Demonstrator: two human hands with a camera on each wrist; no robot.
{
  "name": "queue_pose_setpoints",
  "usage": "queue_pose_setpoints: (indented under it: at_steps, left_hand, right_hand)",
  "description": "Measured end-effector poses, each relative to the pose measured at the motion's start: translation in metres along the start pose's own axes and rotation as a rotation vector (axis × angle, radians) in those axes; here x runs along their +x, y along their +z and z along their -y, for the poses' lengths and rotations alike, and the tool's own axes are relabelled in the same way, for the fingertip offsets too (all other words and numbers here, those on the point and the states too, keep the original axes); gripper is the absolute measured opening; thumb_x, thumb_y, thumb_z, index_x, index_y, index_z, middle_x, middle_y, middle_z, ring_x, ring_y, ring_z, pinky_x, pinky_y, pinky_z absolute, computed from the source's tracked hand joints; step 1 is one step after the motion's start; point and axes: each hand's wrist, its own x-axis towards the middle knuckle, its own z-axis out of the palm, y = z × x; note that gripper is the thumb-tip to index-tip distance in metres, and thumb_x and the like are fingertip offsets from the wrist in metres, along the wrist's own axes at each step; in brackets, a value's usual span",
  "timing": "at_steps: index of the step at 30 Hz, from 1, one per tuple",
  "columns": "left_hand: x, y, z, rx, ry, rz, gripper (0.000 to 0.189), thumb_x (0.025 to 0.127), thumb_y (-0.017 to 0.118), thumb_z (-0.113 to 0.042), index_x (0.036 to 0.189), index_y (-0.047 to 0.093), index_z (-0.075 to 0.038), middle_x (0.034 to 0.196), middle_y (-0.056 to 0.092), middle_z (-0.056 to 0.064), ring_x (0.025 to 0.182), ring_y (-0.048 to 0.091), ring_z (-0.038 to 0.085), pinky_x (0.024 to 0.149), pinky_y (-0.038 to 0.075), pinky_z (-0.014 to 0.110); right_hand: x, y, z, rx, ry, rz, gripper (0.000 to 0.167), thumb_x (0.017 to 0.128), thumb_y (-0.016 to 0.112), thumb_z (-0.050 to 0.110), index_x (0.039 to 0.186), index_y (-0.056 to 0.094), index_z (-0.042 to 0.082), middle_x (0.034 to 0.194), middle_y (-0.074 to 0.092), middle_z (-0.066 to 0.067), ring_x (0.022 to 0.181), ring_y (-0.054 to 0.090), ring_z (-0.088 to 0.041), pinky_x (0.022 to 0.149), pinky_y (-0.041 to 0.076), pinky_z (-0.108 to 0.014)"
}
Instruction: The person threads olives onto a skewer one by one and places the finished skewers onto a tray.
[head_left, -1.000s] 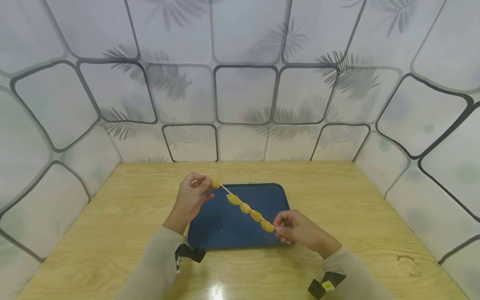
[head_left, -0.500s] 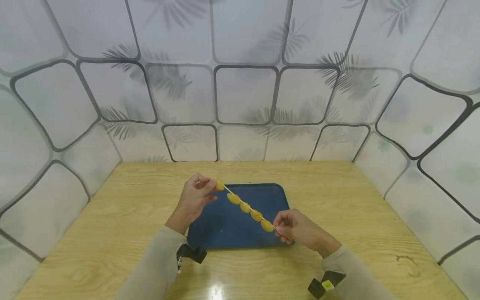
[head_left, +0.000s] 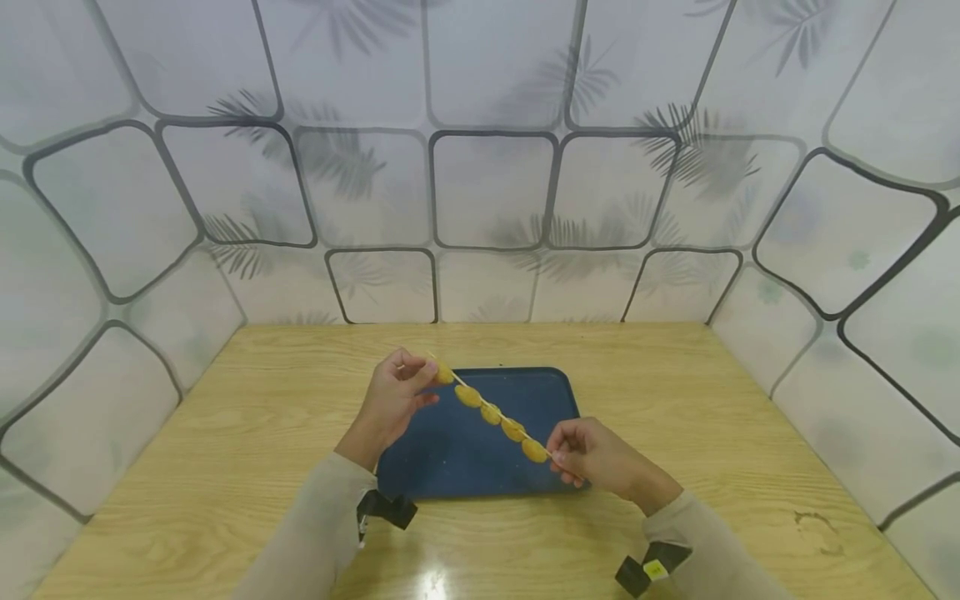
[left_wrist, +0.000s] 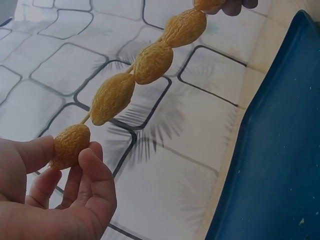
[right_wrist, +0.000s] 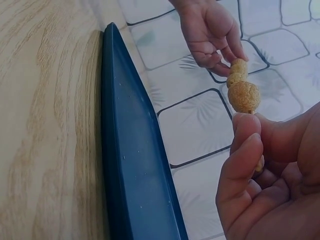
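A thin wooden skewer slants over the blue tray, threaded with several golden, wrinkled oval food pieces that look like fried tofu puffs. My left hand pinches the uppermost puff between thumb and fingers. A short stretch of bare stick separates that puff from the second puff; the lower ones sit end to end. At the lower right, my right hand grips the skewer's end between thumb and fingers, right below the last puff. The right fingers hide most of that end.
The blue rectangular tray lies on the wood-grain table under the skewer, with a few small pale specks on it. Patterned walls enclose the table at the back and both sides.
My left hand has moved slightly right and down, sliding the top puff along the skewer. The gap to the second puff has narrowed. My right hand has stayed in place.
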Motion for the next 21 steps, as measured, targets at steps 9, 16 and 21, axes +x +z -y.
queue_pose_setpoints:
  at_steps: [9, 16, 21]
  left_hand:
    - [-0.0009, 0.0021, 0.0012, 0.012, 0.009, 0.016, 0.026, 0.102, 0.054, 0.004, 0.082, 0.051, -0.013, 0.086, 0.070, -0.005, 0.081, 0.071, 0.009, 0.063, 0.055, 0.023]
    - [-0.0005, 0.0043, 0.0011, 0.010, -0.003, 0.008, 0.026, 0.101, 0.055, 0.005, 0.081, 0.051, -0.012, 0.085, 0.069, -0.004, 0.081, 0.070, 0.010, 0.063, 0.055, 0.023]
    - [-0.0008, 0.0039, 0.0000, 0.017, -0.017, 0.010, 0.025, 0.101, 0.055, 0.005, 0.082, 0.050, -0.012, 0.086, 0.068, -0.004, 0.081, 0.070, 0.010, 0.063, 0.055, 0.024]
  right_hand:
    - [0.0007, -0.0008, 0.0000, -0.001, -0.006, 0.000, 0.012, 0.101, 0.050, -0.007, 0.096, 0.052, -0.018, 0.081, 0.059, -0.014, 0.063, 0.055, -0.009, 0.054, 0.047, -0.022]
    - [0.0014, -0.0010, -0.0003, -0.010, 0.001, -0.011, 0.011, 0.101, 0.051, -0.007, 0.096, 0.052, -0.017, 0.080, 0.059, -0.013, 0.062, 0.055, -0.009, 0.054, 0.048, -0.021]
    - [0.0011, -0.0017, 0.0011, -0.020, 0.022, -0.021, 0.010, 0.101, 0.052, -0.006, 0.097, 0.054, -0.015, 0.081, 0.060, -0.012, 0.063, 0.055, -0.010, 0.055, 0.048, -0.022]
